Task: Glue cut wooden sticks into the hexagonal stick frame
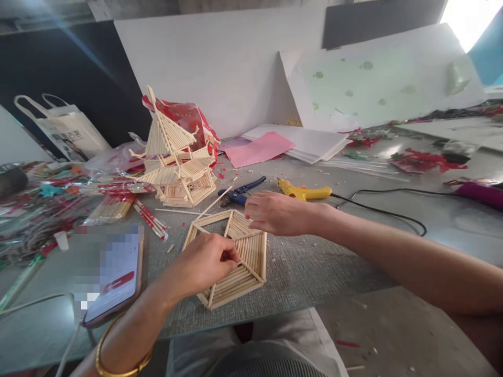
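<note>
A flat hexagonal frame of thin wooden sticks (251, 251) lies on the table, several of its wedges filled with parallel sticks. Over its middle, my left hand (208, 262) is closed in a pinch; what is between its fingertips is too small to make out. My right hand (273, 212) hovers at the far right edge of the frame, fingers loosely bent and apart, with nothing visible in them. Just beyond it lie blue-handled pliers (251, 186), partly covered by that hand. One loose stick (215, 203) leans at the frame's far edge.
A pagoda-like stick model (178, 162) stands behind the frame. To the right are a yellow glue gun (306, 191) and its black cable (389, 209). A phone (118, 283) is propped at left, near packaged sticks (112, 207). Pink paper (259, 149) and white sheets (310, 141) lie behind.
</note>
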Demonstrator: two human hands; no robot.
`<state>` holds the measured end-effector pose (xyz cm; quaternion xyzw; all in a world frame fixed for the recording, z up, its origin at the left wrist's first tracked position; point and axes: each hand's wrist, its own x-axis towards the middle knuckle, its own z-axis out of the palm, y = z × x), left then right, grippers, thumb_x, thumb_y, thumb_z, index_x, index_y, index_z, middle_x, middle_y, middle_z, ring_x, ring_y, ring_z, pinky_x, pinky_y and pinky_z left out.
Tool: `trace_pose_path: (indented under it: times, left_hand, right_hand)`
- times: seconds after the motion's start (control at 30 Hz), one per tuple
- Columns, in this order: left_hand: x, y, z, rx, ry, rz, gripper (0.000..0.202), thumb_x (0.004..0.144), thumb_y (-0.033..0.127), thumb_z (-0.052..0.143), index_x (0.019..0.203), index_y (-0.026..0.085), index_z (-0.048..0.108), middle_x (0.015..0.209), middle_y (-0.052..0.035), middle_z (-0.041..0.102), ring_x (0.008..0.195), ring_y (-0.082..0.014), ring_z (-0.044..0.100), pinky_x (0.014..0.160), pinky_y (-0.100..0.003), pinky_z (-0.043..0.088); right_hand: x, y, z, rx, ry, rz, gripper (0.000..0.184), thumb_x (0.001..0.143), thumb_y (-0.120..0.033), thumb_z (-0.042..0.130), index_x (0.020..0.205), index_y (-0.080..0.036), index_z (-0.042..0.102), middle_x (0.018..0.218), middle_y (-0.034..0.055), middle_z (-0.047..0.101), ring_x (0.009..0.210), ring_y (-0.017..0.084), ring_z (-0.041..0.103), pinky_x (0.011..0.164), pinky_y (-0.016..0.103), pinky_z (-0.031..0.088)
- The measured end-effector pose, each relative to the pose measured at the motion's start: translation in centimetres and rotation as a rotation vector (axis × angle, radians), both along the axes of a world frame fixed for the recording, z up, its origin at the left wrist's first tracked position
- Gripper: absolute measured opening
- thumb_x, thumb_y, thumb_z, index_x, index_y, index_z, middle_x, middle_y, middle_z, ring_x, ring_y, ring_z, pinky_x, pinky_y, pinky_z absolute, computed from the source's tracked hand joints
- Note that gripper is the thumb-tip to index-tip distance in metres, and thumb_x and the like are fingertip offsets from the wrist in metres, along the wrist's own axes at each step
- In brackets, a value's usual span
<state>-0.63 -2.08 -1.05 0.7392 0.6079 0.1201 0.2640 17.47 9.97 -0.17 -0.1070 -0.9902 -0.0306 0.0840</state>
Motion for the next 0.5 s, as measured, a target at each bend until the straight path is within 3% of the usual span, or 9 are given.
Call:
trace_pose_path:
  times: [0.33,0.5]
  left_hand:
    - [-0.2,-0.2,0.3,0.019,-0.027,0.0,0.018,0.071,0.025,0.051,0.073,0.02,0.068,0.068,-0.0002,0.066,0.062,-0.0125,0.056,0.058,-0.025,0.037]
    - [-0.8,0.4,1.5,0.147,-0.284,0.147,0.016,0.072,0.032,0.058,0.075,0.018,0.065,0.066,0.0002,0.063,0.06,-0.0116,0.052,0.057,-0.025,0.038]
  right_hand:
    - [0.1,1.2,0.2,0.014,-0.022,-0.068,0.018,0.087,-0.026,0.045,0.086,-0.014,0.058,0.086,0.0078,0.057,0.083,0.017,0.051,0.079,0.032,0.038]
    - [-1.7,4.5,1.4,0.047,-0.066,-0.231,0.023,0.083,-0.027,0.049,0.099,-0.014,0.06,0.105,0.0126,0.058,0.097,0.022,0.052,0.085,0.037,0.038]
